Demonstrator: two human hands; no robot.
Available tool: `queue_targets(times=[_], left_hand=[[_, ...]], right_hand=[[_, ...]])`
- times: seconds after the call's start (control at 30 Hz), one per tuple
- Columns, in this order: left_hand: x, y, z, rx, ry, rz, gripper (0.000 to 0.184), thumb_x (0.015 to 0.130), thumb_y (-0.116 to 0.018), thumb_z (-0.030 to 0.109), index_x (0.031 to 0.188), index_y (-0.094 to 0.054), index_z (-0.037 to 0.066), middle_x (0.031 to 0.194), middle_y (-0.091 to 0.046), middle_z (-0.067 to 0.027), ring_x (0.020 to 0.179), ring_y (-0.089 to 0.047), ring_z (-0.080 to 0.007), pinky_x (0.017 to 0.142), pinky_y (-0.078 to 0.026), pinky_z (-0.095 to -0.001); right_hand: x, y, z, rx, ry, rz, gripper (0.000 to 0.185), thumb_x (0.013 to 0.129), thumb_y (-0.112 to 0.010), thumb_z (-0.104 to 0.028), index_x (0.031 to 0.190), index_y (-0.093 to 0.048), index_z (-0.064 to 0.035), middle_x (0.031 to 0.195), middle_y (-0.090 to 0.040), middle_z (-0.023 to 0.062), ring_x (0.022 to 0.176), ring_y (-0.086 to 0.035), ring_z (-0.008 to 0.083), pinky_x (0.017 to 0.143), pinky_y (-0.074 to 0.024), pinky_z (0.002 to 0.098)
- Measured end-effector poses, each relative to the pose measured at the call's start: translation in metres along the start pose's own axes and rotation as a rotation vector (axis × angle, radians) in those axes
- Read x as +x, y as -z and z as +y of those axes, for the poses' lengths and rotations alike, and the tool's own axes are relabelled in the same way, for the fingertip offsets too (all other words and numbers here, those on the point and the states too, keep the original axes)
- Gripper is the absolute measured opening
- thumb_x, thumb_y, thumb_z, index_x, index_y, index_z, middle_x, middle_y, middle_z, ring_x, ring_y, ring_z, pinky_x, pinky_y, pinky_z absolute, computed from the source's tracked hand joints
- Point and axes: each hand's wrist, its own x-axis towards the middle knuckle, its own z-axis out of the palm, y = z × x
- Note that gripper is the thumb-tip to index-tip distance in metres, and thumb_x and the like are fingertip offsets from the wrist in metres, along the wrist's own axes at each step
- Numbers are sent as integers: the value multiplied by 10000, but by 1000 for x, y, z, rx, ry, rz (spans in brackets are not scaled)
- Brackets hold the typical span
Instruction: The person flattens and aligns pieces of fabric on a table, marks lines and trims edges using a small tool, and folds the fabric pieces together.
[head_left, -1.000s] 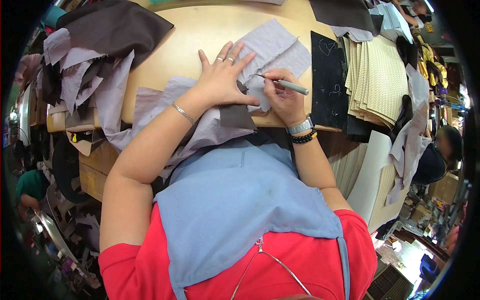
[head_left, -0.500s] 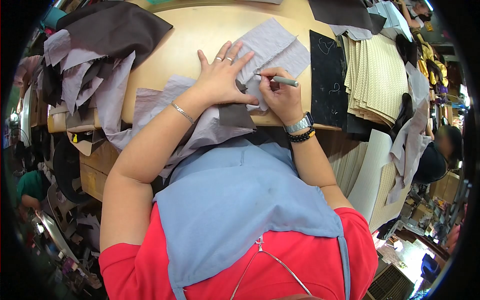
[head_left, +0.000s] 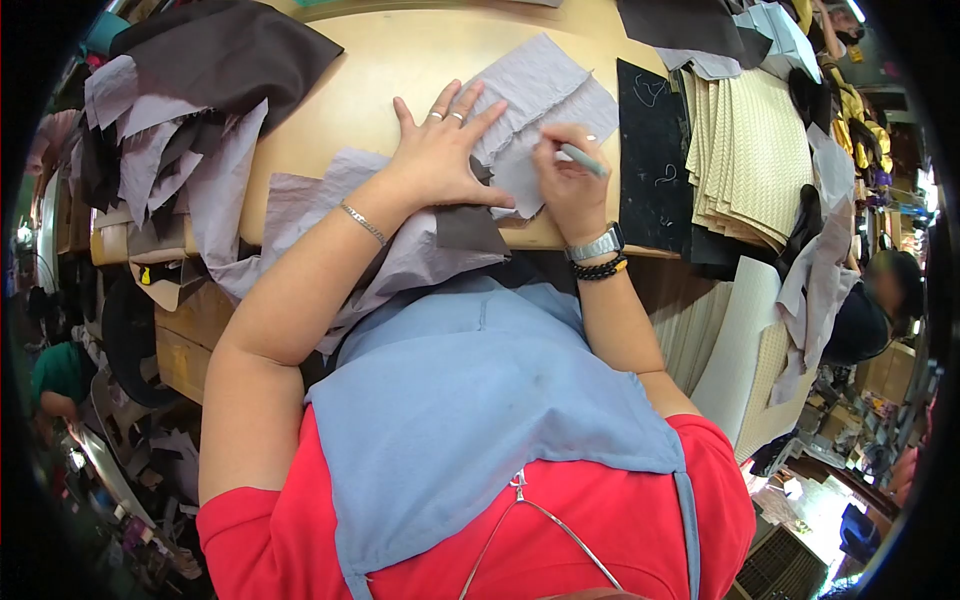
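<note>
My left hand (head_left: 440, 160) lies flat with its fingers spread, pressing on the left edge of a creased grey-lilac cloth piece (head_left: 530, 85). My right hand (head_left: 572, 180) is closed around a grey-green pen (head_left: 582, 158), over the lower part of the cloth; the pen's tip is hidden by my fingers. A ridge or overlapping edge runs diagonally across the cloth. Below my left hand, a dark brown patch (head_left: 470, 229) shows beside more crumpled lilac cloth (head_left: 300, 205), which hangs over the table's front edge.
Dark and lilac cloth (head_left: 235, 55) is heaped at the left of the wooden table (head_left: 385, 50). On the right lie a black board (head_left: 652, 150) with loose threads and a stack of cream textured sheets (head_left: 750, 150). Other people (head_left: 885, 300) are at the far right and left.
My right hand and the pen first shifted slightly left, then moved right, and the pen's tip has gone out of sight. My left hand has stayed in place on the cloth.
</note>
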Motion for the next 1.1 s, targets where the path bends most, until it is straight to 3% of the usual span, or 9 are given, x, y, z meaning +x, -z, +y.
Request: queue_targets(times=[0.07, 0.17, 0.33, 0.63, 0.73, 1.1], left_hand=[[0, 0, 1, 10, 0, -6, 1192, 545, -688, 815, 1531, -324, 254, 1624, -191, -123, 1499, -142, -354, 1010, -72, -834], [0, 2, 2, 24, 11, -1, 1091, 632, -657, 801, 1533, -310, 293, 1628, -188, -84, 1500, -140, -340, 1019, -74, -829], [5, -12, 1, -48, 74, 101, 865, 760, -595, 721, 1485, -409, 286, 1611, -255, -73, 1494, -188, -322, 1020, -84, -826], [2, -7, 5, -34, 73, 94, 830, 756, -618, 692, 1470, -425, 314, 1608, -263, -67, 1491, -197, -318, 1024, -78, -827], [3, -7, 4, 9, 87, 62, 839, 774, -578, 739, 1490, -383, 347, 1621, -226, -35, 1494, -183, -318, 1023, -88, -825], [3, -6, 5, -22, 76, 70, 856, 742, -630, 693, 1481, -403, 325, 1613, -242, -68, 1494, -183, -314, 1028, -75, -826]], right_hand=[[7, 7, 11, 67, -30, 114, 138, 873, -661, 15, 1007, -640, -12, 910, -648, 38, 785, -651, 99, 618, -558, 230], [5, 7, 6, 140, -75, 67, 121, 883, -660, 6, 1001, -643, -14, 912, -643, 19, 812, -630, 75, 617, -547, 213], [-1, 5, 3, 84, 22, -96, 145, 864, -672, 16, 1006, -654, -8, 923, -666, 68, 767, -670, 99, 648, -569, 232], [-1, 6, 2, 45, 20, -176, 135, 848, -685, 10, 980, -665, -10, 838, -683, 65, 736, -671, 103, 633, -558, 239], [0, 6, 0, -11, 47, -183, 133, 838, -687, 17, 967, -668, -9, 838, -684, 79, 717, -673, 113, 614, -548, 244], [6, 4, 1, -60, 43, -37, 162, 837, -660, 64, 985, -641, 2, 895, -665, 86, 766, -669, 134, 603, -542, 247]])
